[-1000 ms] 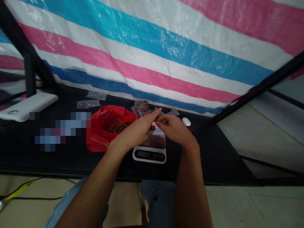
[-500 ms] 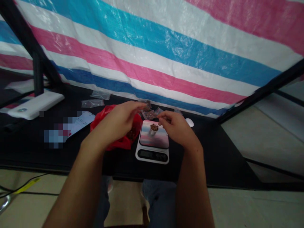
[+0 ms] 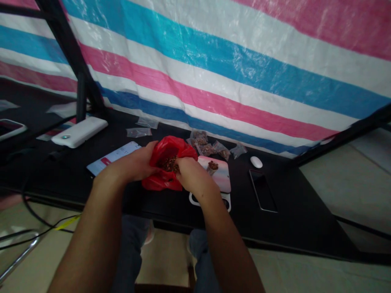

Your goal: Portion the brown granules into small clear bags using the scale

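Observation:
My left hand (image 3: 139,162) grips the left side of a red plastic bag (image 3: 171,143); its fingertips are hidden by the bag. Inside the open bag lie small brown pieces (image 3: 168,164). My right hand (image 3: 192,174) reaches into the bag from the right, fingers drawn together at the pieces; whatever they hold is hidden. Just right of the bag stands a white kitchen scale (image 3: 226,185), partly covered by my right forearm. A small clear cup (image 3: 210,170) heaped with brown pieces rests on its plate.
Behind the scale lie several small clear bags (image 3: 208,149) with brown contents. A phone (image 3: 263,191) and a white mouse (image 3: 256,162) are at the right. Leftward are a printed packet (image 3: 114,156), flat clear bags (image 3: 139,132) and a white device (image 3: 80,132). Striped sheeting (image 3: 195,91) hangs behind.
My right hand has left the cup on the scale and gone left into the red bag. My left hand has moved down onto the bag's left side. The view has swung left.

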Available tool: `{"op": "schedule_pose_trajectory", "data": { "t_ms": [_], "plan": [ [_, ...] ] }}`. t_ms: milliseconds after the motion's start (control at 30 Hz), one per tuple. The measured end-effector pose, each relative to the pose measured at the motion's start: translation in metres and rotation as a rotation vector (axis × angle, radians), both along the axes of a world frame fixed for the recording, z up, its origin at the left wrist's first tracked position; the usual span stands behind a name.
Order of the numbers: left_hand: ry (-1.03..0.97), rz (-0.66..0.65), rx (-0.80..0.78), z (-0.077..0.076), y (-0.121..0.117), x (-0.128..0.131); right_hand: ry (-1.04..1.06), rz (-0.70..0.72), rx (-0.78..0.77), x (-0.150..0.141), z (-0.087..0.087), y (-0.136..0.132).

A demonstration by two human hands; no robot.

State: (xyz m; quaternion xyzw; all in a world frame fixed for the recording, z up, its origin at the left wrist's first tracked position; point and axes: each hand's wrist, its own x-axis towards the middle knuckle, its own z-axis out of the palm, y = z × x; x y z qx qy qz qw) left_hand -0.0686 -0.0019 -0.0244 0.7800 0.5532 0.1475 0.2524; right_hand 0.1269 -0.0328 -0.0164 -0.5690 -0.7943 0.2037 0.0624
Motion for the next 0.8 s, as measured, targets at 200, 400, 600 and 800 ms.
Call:
{"op": "schedule_pose_trajectory", "data": {
  "t_ms": [200,400,600,800],
  "plan": [
    [-0.069,-0.029,0.170,0.006,0.003,0.001,0.147,0.096,0.018,0.009,0.004,0.008],
    [-0.145,0.041,0.489,0.031,-0.010,0.020,0.065,0.054,-0.034,0.023,0.009,0.007],
    [0.027,-0.222,0.057,0.016,-0.010,0.043,-0.079,0.015,-0.057,0.018,0.009,-0.001],
    [0.217,-0.112,0.037,0.011,-0.009,0.024,-0.151,0.023,-0.045,0.007,0.003,0.002]
  ]
}}
